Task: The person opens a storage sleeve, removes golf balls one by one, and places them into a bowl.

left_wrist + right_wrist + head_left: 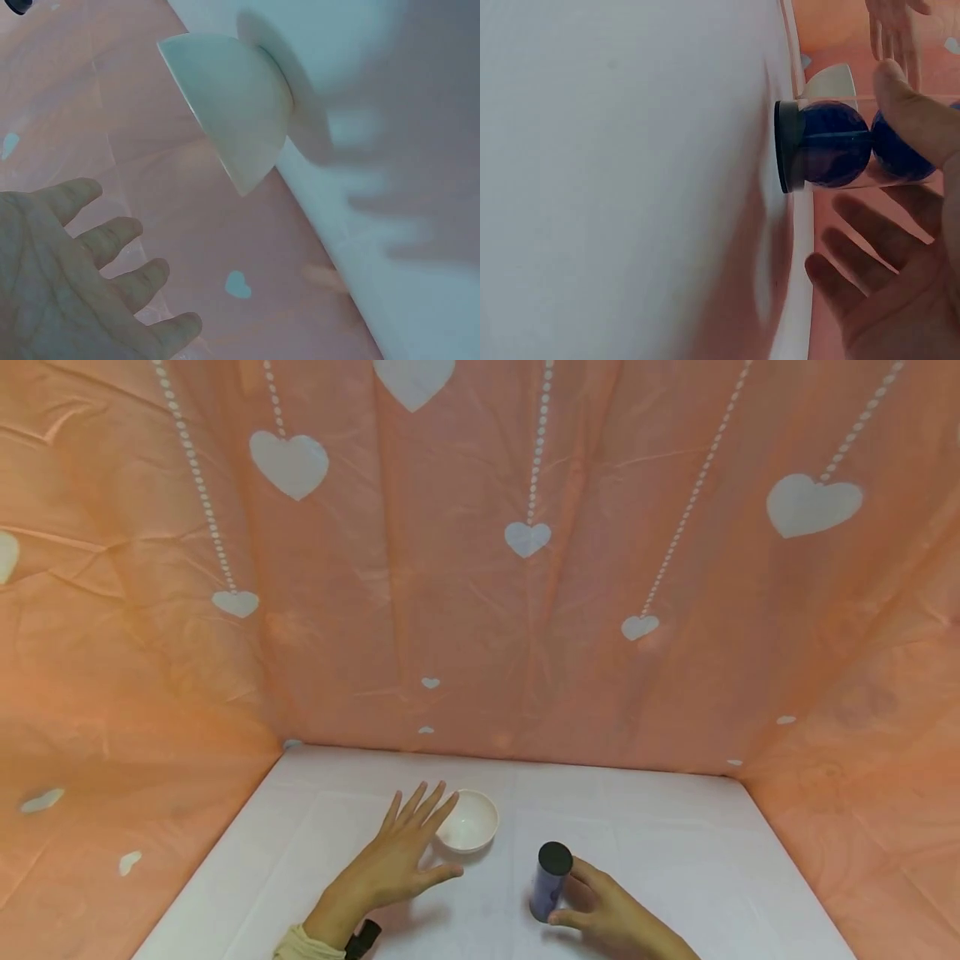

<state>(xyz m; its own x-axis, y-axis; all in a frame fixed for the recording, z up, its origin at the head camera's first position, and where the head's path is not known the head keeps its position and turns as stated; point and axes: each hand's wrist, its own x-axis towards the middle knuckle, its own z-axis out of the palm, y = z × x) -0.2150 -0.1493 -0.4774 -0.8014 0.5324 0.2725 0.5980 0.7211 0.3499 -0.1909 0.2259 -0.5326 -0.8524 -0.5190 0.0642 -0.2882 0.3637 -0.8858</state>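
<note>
In the head view a small white bowl (pixel 477 823) stands on the white table. My left hand (pixel 393 864) hovers palm down at its left with fingers spread, overlapping the rim in this view; the left wrist view shows that palm (pixel 64 277) holding nothing and the bowl (pixel 232 105) apart from it. To the right, my right hand (pixel 615 910) grips an upright clear tube (pixel 546 893) between thumb and fingers. Blue balls (pixel 832 142) fill the tube, and its end against the table carries a black cap (pixel 786 146). Its top is black too.
An orange cloth (pixel 465 635) with pale hearts hangs behind the table (pixel 637 827) and along both sides. A dark strap-like piece (pixel 363 937) sits at my left wrist, beside a beige sleeve (pixel 307 945).
</note>
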